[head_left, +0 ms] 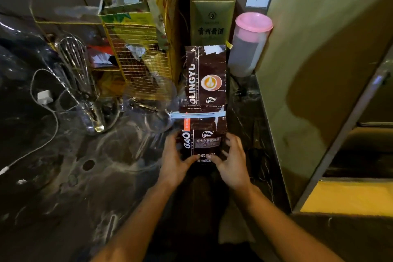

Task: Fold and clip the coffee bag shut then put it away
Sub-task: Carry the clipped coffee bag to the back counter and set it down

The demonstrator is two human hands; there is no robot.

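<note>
- Both forearms are reaching in from the bottom of the head view, and the left hand (pixel 173 160) and right hand (pixel 230 160) are gripping the lower end of the coffee bag (pixel 204 100) from either side, fingers curled round its edges, thumbs pressing on the front.
- Lying flat and lengthwise on the dark marbled table (pixel 89 176), the bag is pointing away from the person, its far end touching an olive carton (pixel 212 17).
- Across its middle, a pale blue clip (pixel 197 115) is sitting like a bar; the glossy brown foil looks creased there, so the fold-and-clip step seems done and putting away is likely in hand.
- Next, the move probably calls for lifting or sliding the crinkly, slippery bag without knocking off the clip, towards a storage spot among the clutter.
- Beside the bag, a clear glass bowl (pixel 153 100) and a wire rack (pixel 136 57) are standing on the left, a frosted tumbler with a pink lid (pixel 253 23) on the right.
- Further left, a steel whisk (pixel 74 59) is leaning upright.
</note>
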